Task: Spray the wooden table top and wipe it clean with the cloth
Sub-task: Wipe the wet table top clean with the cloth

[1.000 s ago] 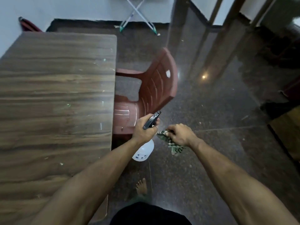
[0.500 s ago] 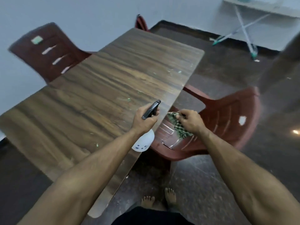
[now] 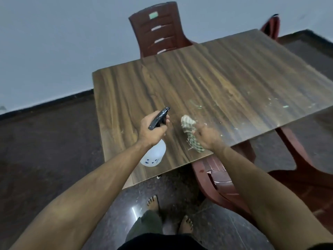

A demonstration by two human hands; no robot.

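One wooden table top (image 3: 207,91) fills the middle of the frame, its near corner pointing toward the lower centre. Pale flecks and smears (image 3: 270,103) are scattered over its right part, toward the right edge of the frame.

Two hands reach over the near corner. The left hand (image 3: 153,130), just left of centre, grips the one spray bottle (image 3: 154,154) by its neck, fingers wrapped around the black trigger head (image 3: 159,118), which points up and to the right; the white body of the bottle hangs below the wrist over the table's near edge. The right hand (image 3: 209,135), just right of centre, holds the one checked cloth (image 3: 191,134), bunched in its curled fingers, with one end sticking up above the thumb and the other trailing down toward the table edge. Whether the cloth touches the wood cannot be told; the hand is blurred.

Three dark red plastic chairs show: one (image 3: 160,29) at the far side, top centre, one (image 3: 225,179) tucked under the near right edge, and a sliver of a third (image 3: 272,24) at the upper right. Two bare feet (image 3: 153,202) stand on the dark polished floor (image 3: 45,150) at the bottom centre.
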